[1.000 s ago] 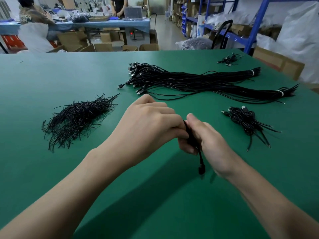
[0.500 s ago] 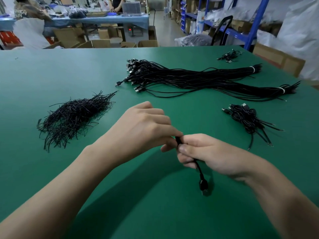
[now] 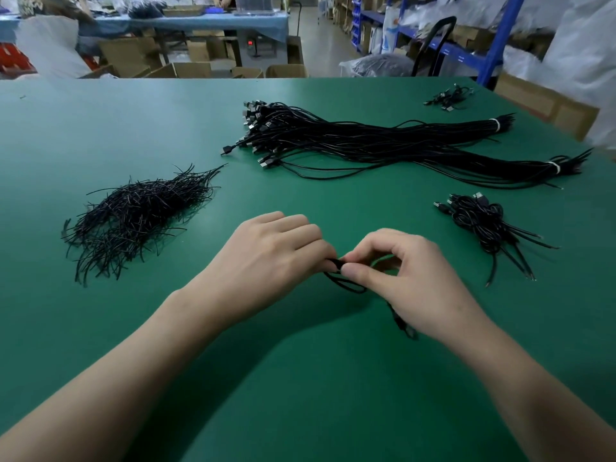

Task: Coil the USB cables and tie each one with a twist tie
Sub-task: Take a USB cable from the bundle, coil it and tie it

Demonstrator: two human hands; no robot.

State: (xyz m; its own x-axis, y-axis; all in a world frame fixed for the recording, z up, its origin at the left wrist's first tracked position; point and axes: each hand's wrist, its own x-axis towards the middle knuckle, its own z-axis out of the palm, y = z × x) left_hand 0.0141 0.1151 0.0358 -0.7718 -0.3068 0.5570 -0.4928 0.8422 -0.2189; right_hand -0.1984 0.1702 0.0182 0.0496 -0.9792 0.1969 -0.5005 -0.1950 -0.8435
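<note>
A black USB cable is held between both hands just above the green table. My left hand grips one side of it with curled fingers. My right hand pinches it between thumb and forefinger; a loop hangs below the thumbs and the plug end trails under my right palm. A heap of black twist ties lies to the left. Two long bundles of uncoiled cables stretch across the back. Several coiled, tied cables are piled at the right.
A small cluster of cables sits at the table's far right corner. Beyond the table are cardboard boxes, another work table with people, and blue shelving with white bags at the right.
My right hand has turned palm-down and risen, its fingers now arched over the cable. The hanging plug end has swung under my right palm. The view has tilted down slightly.
</note>
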